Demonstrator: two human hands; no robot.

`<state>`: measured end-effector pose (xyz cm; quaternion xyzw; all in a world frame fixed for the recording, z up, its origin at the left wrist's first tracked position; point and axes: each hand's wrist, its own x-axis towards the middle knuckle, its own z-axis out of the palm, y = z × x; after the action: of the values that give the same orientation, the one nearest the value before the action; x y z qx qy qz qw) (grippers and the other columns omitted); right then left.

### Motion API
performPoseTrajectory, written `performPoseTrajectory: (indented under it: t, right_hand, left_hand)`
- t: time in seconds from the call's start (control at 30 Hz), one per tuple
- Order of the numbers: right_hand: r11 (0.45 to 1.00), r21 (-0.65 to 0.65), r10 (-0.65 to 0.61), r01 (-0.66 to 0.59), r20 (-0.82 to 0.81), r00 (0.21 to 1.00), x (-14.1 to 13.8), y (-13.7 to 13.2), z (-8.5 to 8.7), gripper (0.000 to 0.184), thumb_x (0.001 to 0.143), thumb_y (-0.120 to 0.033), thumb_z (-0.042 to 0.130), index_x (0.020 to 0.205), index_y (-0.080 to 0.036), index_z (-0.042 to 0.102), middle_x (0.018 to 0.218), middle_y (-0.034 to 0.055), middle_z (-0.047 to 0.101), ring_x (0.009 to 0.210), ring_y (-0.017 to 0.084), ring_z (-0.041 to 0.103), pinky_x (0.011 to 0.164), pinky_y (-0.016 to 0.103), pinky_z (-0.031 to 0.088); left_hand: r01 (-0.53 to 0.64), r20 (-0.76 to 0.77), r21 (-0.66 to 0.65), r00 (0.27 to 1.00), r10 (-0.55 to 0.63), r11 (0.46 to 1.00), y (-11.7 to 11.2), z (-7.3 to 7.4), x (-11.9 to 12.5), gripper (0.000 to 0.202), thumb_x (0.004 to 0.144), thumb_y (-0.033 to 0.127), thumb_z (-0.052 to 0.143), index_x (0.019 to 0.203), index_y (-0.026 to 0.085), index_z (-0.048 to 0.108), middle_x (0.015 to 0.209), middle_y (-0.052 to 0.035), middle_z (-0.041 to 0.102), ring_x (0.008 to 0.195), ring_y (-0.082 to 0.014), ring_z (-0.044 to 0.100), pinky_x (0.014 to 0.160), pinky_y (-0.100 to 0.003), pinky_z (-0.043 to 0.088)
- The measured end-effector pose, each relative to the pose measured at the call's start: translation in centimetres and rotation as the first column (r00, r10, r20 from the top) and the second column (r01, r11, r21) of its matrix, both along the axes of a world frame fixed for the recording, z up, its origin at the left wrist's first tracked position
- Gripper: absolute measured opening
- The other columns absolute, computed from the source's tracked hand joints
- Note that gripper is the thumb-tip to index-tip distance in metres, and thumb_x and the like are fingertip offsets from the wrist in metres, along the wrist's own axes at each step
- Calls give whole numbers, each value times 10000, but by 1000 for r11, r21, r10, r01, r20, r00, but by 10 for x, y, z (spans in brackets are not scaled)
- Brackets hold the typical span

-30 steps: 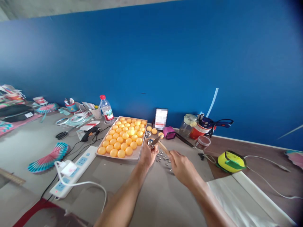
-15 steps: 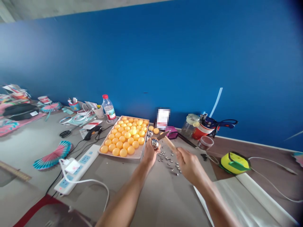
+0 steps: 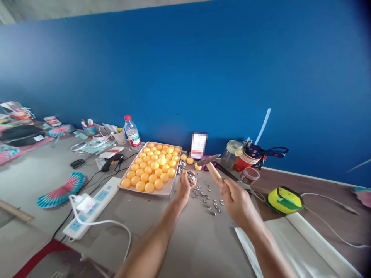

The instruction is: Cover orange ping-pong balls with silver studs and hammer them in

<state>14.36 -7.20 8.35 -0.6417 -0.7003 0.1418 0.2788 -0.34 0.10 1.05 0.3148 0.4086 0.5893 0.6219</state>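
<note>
Cups a silvery ball (image 3: 191,178) in the left hand (image 3: 183,189), half closed round it, with the shiny, bumpy face showing on the side toward the right hand (image 3: 236,199). Grips a hammer (image 3: 213,172) in the right hand, shut tight on the lower end of the wooden handle. Holds the hammer head raised, ahead and to the left of the right hand, apart from the ball. Has small metal studs (image 3: 205,201) scattered on the counter (image 3: 191,239) between the two hands. Has a shallow tray (image 3: 165,192) full of orange balls (image 3: 147,170) just left of the left hand, and crumpled-looking silvery pieces (image 3: 182,166) just beyond the same hand. Shows a power strip (image 3: 100,197) well to the left of the left hand. Has a lidded jar (image 3: 228,156) and a red cup (image 3: 246,162) beyond the right hand, with a yellow-green pouch (image 3: 285,200) off to its right.
</note>
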Motion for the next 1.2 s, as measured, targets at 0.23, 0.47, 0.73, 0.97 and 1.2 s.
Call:
performPoseTrajectory:
  t: [0.23, 0.47, 0.73, 0.97, 1.2]
  right_hand:
    - [997, -71, 35, -29, 82, 996, -2, 5, -7, 215, 867, -291, 291, 715, -214, 422, 547, -23, 484, 474, 119, 402, 481, 224, 238]
    - [997, 65, -51, 50, 15, 999, 21, 3, 8, 250, 864, -342, 303, 677, -214, 407, 545, -12, 497, 483, 125, 441, 478, 221, 283]
    - [997, 61, -46, 45, 22, 999, 23, 6, 4, 264, 871, -346, 300, 658, -215, 384, 552, -19, 487, 493, 120, 438, 491, 215, 297]
    - [1000, 7, -16, 16, 21, 1000, 17, 10, -6, 235, 863, -319, 308, 670, -215, 392, 533, -28, 469, 474, 116, 420, 475, 214, 268]
    - [1000, 9, -3, 3, 32, 999, 14, 9, -6, 227, 859, -311, 304, 693, -214, 423, 528, -30, 466, 462, 115, 403, 473, 217, 257]
  left_hand:
    - [8, 57, 82, 998, -13, 997, 0, 3, -1, 307, 830, 442, 375, 751, 168, 491, 444, 34, 417, 383, -61, 295, 407, -194, 212]
    - [49, 196, 44, 979, -57, 998, 2, 1, -4, 370, 819, 532, 381, 767, 175, 467, 456, 44, 406, 376, -54, 272, 419, -190, 230]
    - [131, 435, 4, 893, -120, 991, 3, 2, -6, 388, 766, 552, 491, 815, 167, 481, 662, -18, 554, 459, -66, 393, 493, -215, 333]
    - [190, 530, 53, 827, -188, 980, 5, 0, -9, 263, 725, 326, 640, 929, 202, 529, 663, 21, 525, 519, -66, 455, 532, -208, 360]
    - [213, 537, 46, 819, -203, 976, 4, 3, -12, 332, 722, 298, 650, 1032, 242, 543, 784, -19, 591, 729, -138, 577, 709, -304, 445]
